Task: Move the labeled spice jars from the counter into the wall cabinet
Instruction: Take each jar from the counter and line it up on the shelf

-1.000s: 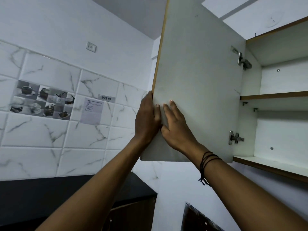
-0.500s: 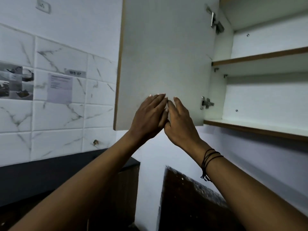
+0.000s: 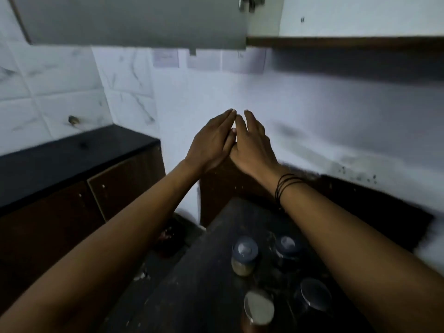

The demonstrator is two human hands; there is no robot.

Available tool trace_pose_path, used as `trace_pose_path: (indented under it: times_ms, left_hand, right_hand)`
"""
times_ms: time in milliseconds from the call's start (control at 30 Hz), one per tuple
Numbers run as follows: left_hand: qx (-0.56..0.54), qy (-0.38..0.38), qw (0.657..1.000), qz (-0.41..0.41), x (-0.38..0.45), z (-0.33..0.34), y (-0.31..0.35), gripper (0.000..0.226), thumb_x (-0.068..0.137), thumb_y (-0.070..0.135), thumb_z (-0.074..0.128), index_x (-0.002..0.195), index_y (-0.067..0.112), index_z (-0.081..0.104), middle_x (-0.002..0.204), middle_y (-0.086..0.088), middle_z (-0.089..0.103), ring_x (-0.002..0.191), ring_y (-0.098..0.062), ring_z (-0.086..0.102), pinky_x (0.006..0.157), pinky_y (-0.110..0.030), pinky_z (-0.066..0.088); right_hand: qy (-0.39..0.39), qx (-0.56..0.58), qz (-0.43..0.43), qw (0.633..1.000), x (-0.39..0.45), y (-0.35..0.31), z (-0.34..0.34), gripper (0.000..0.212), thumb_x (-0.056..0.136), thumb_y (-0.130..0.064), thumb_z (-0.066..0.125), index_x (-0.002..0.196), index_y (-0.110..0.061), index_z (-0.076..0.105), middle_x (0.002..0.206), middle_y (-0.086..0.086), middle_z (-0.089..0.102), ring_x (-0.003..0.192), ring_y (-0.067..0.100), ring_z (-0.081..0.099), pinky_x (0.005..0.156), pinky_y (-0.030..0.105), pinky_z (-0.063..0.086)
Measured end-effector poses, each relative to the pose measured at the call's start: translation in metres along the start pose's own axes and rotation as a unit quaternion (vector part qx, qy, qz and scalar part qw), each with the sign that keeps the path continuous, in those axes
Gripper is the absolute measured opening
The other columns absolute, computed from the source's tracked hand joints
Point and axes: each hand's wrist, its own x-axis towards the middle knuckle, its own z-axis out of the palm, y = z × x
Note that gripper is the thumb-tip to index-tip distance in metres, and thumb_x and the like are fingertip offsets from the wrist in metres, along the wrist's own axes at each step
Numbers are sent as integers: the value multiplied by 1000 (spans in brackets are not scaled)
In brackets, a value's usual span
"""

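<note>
both hands empty, left hand (image 3: 211, 143) & right hand (image 3: 252, 145) flat-fingered, touching, well above the dark counter (image 3: 192, 296). drop straight to the nearest dark-lidded glass spice jar (image 3: 243, 255) w/ tan powder; grip its body, not the lid.

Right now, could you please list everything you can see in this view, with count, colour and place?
Spice jars: four, dark lids, one with tan contents, on the near dark counter, under the right forearm.
Near counter: one, dark, bottom centre.
Cabinet door: one, pale grey, open, top left.
Cabinet shelf edge: one, brown, top right.
Side counter: one, black, left, over brown doors.
Wall tiles: white marbled, left.
Paper notes: about three, pale, blurred, on the back wall.
Left hand: open, holding nothing, mid-frame.
Right hand: open, holding nothing, touching the left; black threads at its wrist.
</note>
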Motion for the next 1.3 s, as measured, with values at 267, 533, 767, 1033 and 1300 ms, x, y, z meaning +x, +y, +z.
trace_pose_path:
  times_ms: [267, 533, 767, 1033, 1300]
  left_hand:
    - [-89, -155, 984, -7, -84, 118, 1, 50, 102, 21, 39, 148, 1, 39, 152, -19, 44, 142, -29, 39, 117, -32, 30]
    - [-131, -294, 946, -40, -179, 216, -6, 43, 102, 25, 43, 141, 6, 47, 145, -16, 52, 132, -28, 50, 110, -31, 34]
    - [-140, -352, 919, -107, -223, 268, -30, 53, 101, 36, 41, 148, 12, 37, 150, -11, 42, 136, -24, 43, 113, -33, 33]
    - [-297, -249, 890, -239, -229, 279, -26, 33, 90, 31, 49, 117, 15, 59, 109, -1, 62, 98, -14, 58, 88, -27, 48]
    - [-366, -124, 823, -416, -213, 272, -31, 22, 103, 16, 40, 98, 9, 61, 94, -3, 64, 80, -5, 61, 68, -10, 47]
  right_hand:
    - [-114, -24, 91, 989, -84, 69, 97, 60, 98, -21, 44, 152, -5, 24, 160, 20, 18, 146, 39, 23, 113, 53, 34]
    - [-248, 4, 199, 948, -177, 105, 184, 72, 91, -23, 56, 152, -8, 20, 151, 19, 26, 136, 40, 32, 112, 50, 35]
    - [-310, 56, 234, 920, -216, 116, 231, 74, 91, -31, 56, 154, -17, 20, 160, 14, 10, 142, 38, 27, 113, 45, 37]
    - [-268, 47, 241, 932, -218, 124, 249, 78, 78, -38, 77, 139, -22, 31, 148, 16, 28, 125, 37, 46, 91, 43, 52]
    - [-80, 244, 308, 916, -213, 131, 244, 81, 63, -35, 84, 129, -30, 38, 125, 1, 39, 110, 16, 50, 88, 28, 50]
